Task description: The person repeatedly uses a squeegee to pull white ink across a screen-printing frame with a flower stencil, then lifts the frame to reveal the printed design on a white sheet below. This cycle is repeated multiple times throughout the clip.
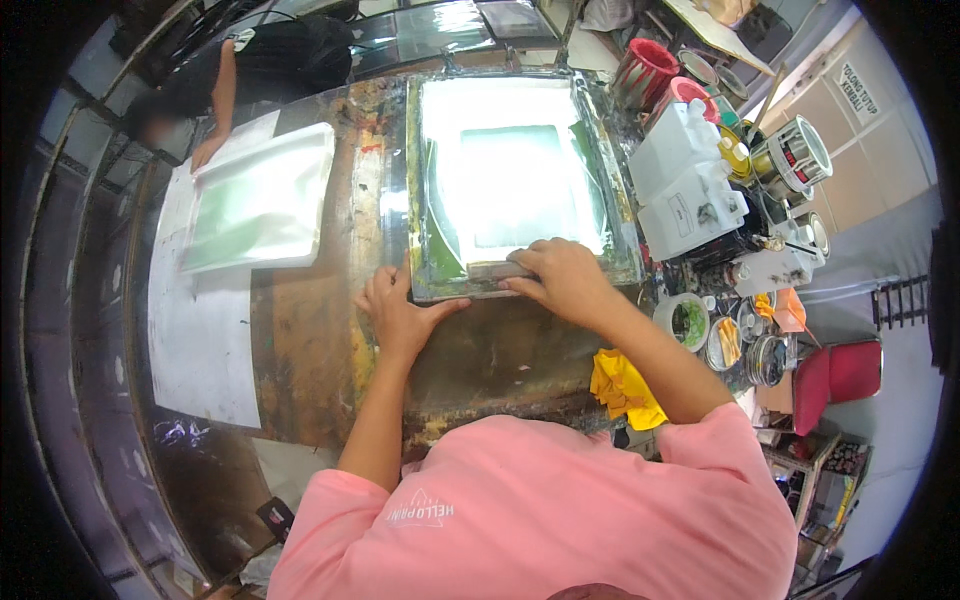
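A screen printing frame (628, 225) lies on the worktable in front of me, its pale mesh glaring with light and green along the sides. My left hand (395, 310) is at the near left corner, fingers spread beside the frame and thumb stretched along the front edge. My right hand (560, 278) is closed over the near edge, thumb at the front and fingertips on the inner side. A grey-brown bar (488, 269) lies inside that edge, touching or just under those fingertips; whether it is a squeegee I cannot tell.
At left, another person's hand (208, 150) rests on a shiny greenish sheet (255, 205) over white paper (200, 350). White jugs (690, 215), paint cans (790, 160) and a green-filled tub (688, 320) crowd the right. A yellow cloth (625, 388) lies by my right forearm.
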Demonstrator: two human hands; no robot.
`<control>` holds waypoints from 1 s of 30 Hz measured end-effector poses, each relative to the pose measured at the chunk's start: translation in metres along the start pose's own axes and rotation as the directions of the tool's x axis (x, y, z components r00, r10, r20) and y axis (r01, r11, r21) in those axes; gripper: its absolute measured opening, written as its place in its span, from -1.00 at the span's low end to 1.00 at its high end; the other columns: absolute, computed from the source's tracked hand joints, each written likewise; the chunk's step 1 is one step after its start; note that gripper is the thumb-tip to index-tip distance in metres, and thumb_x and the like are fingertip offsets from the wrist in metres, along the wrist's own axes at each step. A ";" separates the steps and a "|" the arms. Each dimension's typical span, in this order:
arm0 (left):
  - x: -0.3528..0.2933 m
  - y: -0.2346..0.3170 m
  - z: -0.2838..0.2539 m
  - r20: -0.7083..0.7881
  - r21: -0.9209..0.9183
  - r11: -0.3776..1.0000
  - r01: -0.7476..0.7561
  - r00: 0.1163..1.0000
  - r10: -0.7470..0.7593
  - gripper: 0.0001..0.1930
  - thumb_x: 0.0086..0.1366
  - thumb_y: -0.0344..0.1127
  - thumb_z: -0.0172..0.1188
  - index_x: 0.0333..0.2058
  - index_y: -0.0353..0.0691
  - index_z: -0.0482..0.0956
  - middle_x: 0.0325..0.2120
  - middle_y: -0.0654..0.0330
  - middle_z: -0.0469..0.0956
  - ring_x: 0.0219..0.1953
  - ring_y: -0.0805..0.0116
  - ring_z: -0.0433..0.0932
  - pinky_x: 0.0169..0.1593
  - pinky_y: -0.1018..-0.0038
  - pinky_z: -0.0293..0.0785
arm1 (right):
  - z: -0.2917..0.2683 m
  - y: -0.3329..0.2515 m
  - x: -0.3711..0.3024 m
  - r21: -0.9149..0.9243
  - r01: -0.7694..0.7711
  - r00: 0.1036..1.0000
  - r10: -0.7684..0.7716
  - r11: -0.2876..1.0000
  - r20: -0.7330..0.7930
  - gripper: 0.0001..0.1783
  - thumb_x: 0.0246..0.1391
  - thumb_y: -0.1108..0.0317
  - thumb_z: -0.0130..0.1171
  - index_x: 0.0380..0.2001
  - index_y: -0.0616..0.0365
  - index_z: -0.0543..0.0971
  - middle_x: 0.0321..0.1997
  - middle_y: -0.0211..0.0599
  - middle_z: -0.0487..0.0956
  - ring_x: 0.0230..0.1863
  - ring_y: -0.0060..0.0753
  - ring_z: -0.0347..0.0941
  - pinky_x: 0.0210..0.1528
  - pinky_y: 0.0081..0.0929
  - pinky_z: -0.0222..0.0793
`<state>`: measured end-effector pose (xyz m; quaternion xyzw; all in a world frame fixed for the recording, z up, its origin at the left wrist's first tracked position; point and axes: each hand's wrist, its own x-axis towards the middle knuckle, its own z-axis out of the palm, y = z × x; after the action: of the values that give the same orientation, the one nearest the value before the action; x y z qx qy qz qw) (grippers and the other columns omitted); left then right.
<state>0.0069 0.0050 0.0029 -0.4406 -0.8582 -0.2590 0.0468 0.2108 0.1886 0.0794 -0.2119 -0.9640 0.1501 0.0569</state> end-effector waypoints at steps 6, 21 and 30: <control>0.001 -0.008 0.006 0.051 -0.082 0.997 -0.005 0.999 0.009 0.10 -0.36 0.41 0.67 0.14 -0.22 0.69 -0.12 0.20 0.49 0.08 0.11 0.43 0.24 0.09 0.16 | 0.034 0.026 0.022 -0.096 0.049 0.987 -0.063 0.994 -0.145 -0.51 0.20 -0.05 0.36 0.06 -0.01 0.70 -0.09 -0.27 0.65 -0.07 -0.10 0.59 -0.12 -0.12 0.60; 0.000 -0.013 0.009 -0.031 -0.282 0.957 -0.068 0.998 0.061 0.31 -0.20 0.40 0.64 0.43 -0.34 0.41 -0.26 0.16 0.67 -0.20 0.18 0.48 0.12 0.23 0.25 | -0.006 0.141 0.243 -0.163 0.091 0.970 -0.125 0.982 -0.210 -0.44 0.32 -0.32 0.15 -0.04 -0.10 0.74 -0.18 -0.22 0.71 -0.08 -0.02 0.66 -0.09 -0.02 0.58; -0.004 -0.016 0.014 -0.083 -0.249 0.962 -0.108 0.992 0.090 0.26 -0.13 0.37 0.63 0.43 -0.35 0.40 -0.30 0.13 0.63 -0.16 0.12 0.42 0.08 0.17 0.31 | 0.007 0.045 0.081 -0.223 0.027 0.994 -0.051 0.974 -0.102 -0.54 0.33 -0.22 0.18 -0.08 -0.07 0.64 -0.19 -0.23 0.63 -0.10 -0.04 0.63 -0.22 -0.04 0.60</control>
<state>-0.0011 0.0016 -0.0163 -0.4758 -0.7928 -0.3794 0.0337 0.1543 0.2604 0.0624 -0.2055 -0.9743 0.0291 0.0873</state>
